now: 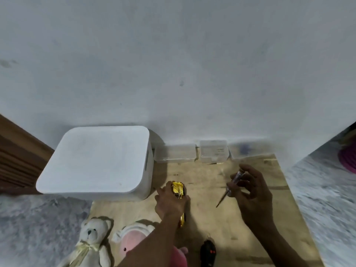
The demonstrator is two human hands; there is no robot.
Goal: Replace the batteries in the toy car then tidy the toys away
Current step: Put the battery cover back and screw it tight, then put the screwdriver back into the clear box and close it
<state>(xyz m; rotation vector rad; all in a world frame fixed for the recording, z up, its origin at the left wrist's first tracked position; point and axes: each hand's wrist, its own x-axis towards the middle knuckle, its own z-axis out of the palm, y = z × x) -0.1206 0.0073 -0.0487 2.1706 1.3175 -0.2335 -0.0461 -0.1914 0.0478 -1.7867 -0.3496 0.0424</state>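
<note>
- The shiny gold car [178, 188] sits mid-frame on a pale wooden board [212, 218]. The left hand [170, 205] curls its fingers over it and hides most of the body.
- To the right, the right hand [254, 193] pinches a slim clear-handled screwdriver [230, 185], tip angled down.
- A boxy white lidded bin [96, 162] stands left of the car, with clear boxes [175, 153] by the wall.
- A fuzzy cream bear [90, 239], a pink plush [131, 241] and a black remote [208, 251] lie along the bottom.
</note>
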